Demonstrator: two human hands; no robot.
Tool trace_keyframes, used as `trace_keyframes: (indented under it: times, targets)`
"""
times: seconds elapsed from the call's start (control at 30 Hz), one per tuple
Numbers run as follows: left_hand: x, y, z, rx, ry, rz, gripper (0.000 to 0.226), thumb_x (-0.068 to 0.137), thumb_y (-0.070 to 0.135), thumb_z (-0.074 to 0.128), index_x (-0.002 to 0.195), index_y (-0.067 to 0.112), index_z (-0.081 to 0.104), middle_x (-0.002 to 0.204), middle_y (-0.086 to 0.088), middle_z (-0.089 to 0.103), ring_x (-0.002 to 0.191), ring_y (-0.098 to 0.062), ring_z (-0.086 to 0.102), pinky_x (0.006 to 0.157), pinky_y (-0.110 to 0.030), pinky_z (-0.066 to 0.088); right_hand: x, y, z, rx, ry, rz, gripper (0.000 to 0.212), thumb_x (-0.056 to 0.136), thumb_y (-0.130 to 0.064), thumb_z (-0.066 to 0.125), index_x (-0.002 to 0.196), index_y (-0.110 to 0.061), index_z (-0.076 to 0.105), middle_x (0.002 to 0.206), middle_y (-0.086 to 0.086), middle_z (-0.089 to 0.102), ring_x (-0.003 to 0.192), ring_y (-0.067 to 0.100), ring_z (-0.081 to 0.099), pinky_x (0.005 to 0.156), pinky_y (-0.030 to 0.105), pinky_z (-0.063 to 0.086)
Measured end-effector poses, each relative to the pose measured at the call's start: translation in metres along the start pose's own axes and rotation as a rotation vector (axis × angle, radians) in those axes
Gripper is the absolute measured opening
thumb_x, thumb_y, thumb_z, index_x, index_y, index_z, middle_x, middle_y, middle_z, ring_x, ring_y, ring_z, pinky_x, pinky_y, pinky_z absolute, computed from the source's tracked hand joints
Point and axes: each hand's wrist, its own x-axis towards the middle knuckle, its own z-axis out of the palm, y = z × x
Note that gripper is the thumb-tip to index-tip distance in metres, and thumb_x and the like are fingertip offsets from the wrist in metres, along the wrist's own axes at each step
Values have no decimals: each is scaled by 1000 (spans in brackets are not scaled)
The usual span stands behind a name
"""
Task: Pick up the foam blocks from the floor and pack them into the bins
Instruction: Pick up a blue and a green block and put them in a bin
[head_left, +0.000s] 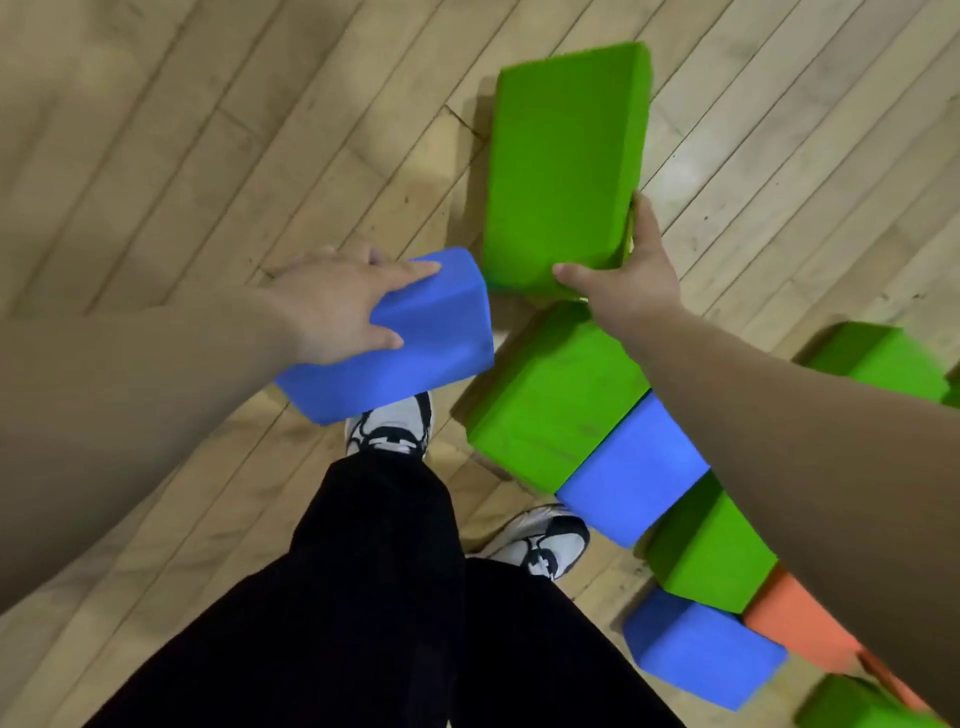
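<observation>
no legible txt, no labels

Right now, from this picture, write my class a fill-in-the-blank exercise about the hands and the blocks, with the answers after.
1. The left hand grips a block coloured ____.
2. The right hand grips the far block, coloured ____.
3. The trousers are ____.

Missing words: blue; green; black.
</observation>
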Motion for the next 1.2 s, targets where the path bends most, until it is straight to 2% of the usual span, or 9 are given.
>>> trace_keyframes:
  times: [0.07,0.13,0.2,0.27,0.4,0.57,0.83,1.0,1.2]
  targets:
    - [-26,9,1,-77,-15,-26,82,93,47,66,151,65,11,145,4,30,103,-21,50,82,-36,43,-30,-19,-7,-119,6,-47,106,72,-41,85,155,-51,20,128,1,39,93,15,59,96,32,53]
    - [-66,21,2,-112,6,-75,79,95,48,63,154,60,12,145,0,29,100,-21,46,82,-34,41,-75,-40,-20,-226,-20,-53,100,78,-35,80,156,-50,20,124,1,30,82,7,54,92,29,52]
    - [-123,35,-5,-169,52,-141,79,95,53,61,155,59,11,147,-4,28,115,-27,47,91,-36,41,-133,-58,-35,-354,-83,-98,97,79,-36,76,156,-50,19,129,3,32,102,22,58,99,38,51]
    - [-194,49,-21,-204,115,-187,78,94,56,59,155,58,10,143,-6,30,127,-31,41,103,-41,40,-200,-78,-58,-483,-153,-178,96,76,-38,73,156,-48,20,136,9,38,122,34,50,105,49,47]
    - [-357,70,-57,-262,240,-258,77,93,58,56,155,59,11,142,-3,34,126,-28,36,108,-44,36,-350,-121,-118,-707,-322,-304,93,79,-36,75,158,-42,25,144,14,42,129,38,41,113,50,36]
    - [-529,88,-58,-282,287,-337,79,90,63,56,155,59,10,140,-1,40,118,-26,41,101,-43,40,-483,-156,-185,-750,-406,-514,89,78,-32,79,155,-42,34,146,11,39,131,32,43,111,43,39]
    - [-682,213,-22,-443,560,-592,81,85,64,63,153,59,20,144,1,41,127,-27,42,106,-47,40,-556,-154,-285,-758,-449,-929,79,76,-41,82,147,-44,47,149,-2,36,131,22,47,106,37,46]
    - [-723,297,6,-329,632,-629,82,82,61,66,152,59,23,143,3,41,125,-26,40,99,-45,40,-582,-116,-354,-731,-405,-1043,76,76,-43,85,144,-43,51,143,-5,40,123,19,53,96,26,44]
    - [-779,315,40,-407,702,-670,79,86,65,62,154,56,22,149,8,39,131,-21,40,108,-39,39,-632,-95,-376,-736,-384,-1124,75,76,-44,84,144,-45,51,140,-9,42,121,14,52,95,26,44]
